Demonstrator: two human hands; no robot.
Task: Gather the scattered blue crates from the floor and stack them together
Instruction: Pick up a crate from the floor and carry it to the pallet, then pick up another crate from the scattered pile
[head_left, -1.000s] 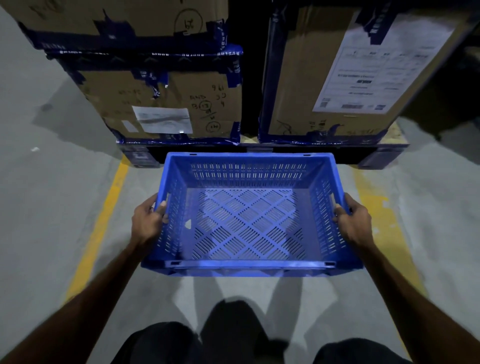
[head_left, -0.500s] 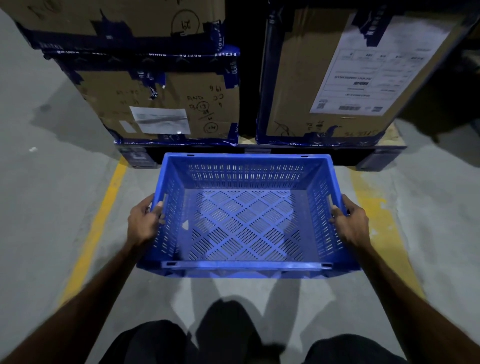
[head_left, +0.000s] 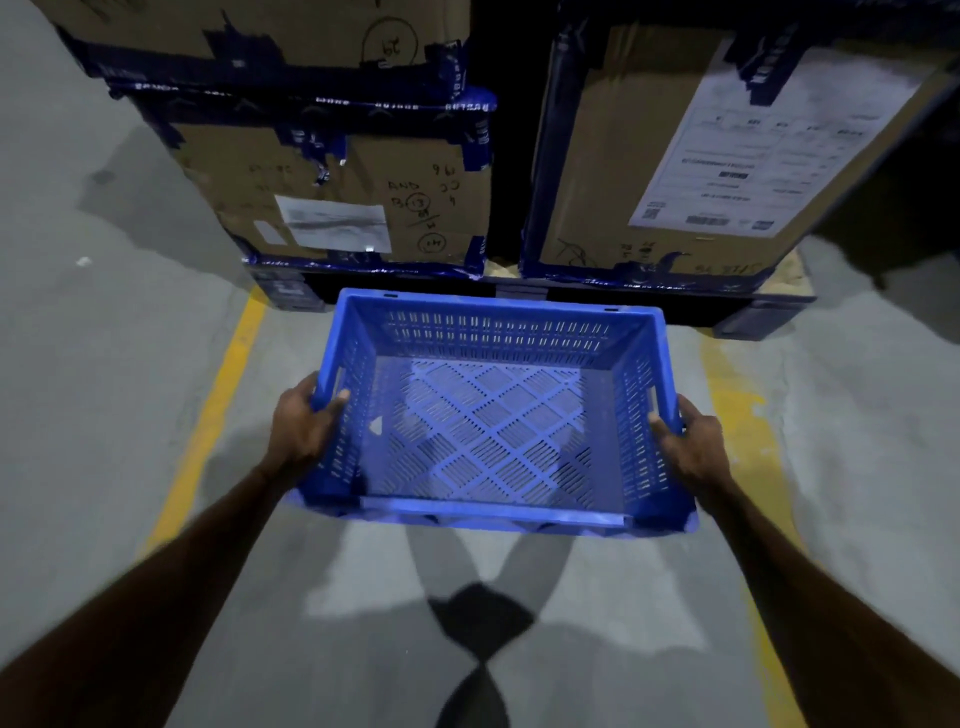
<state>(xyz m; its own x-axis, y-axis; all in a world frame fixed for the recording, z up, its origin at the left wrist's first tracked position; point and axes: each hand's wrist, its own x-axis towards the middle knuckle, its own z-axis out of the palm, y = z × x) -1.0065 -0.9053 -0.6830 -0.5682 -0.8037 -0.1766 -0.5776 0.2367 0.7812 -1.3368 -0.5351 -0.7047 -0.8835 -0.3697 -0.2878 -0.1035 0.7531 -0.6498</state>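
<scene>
The blue crate (head_left: 493, 415) is a rectangular plastic box with an open top, slotted walls and a floor pierced in a diamond lattice. It holds nothing. It sits roughly level, long side across the view, with a handle slot in each short wall. Its shadow falls on the ground just below its near rim.

Left cardboard box (head_left: 363, 208), front face: handwritten marker notes, upside down in this view. Legible items: "AND", a circled "13", a circled "14" and "96".

Upper cardboard box (head_left: 260, 31), stacked on the left box: a circled handwritten number, apparently "29" when read inverted.

Blue tape (head_left: 395, 106) on the box edges: repeated white print, too blurred to read.

White label (head_left: 337, 223) on the left box: blurred, unreadable.

Shipping sheet (head_left: 753, 156) on the right cardboard box (head_left: 613, 182): barcode and QR code visible; text unreadable.
</scene>
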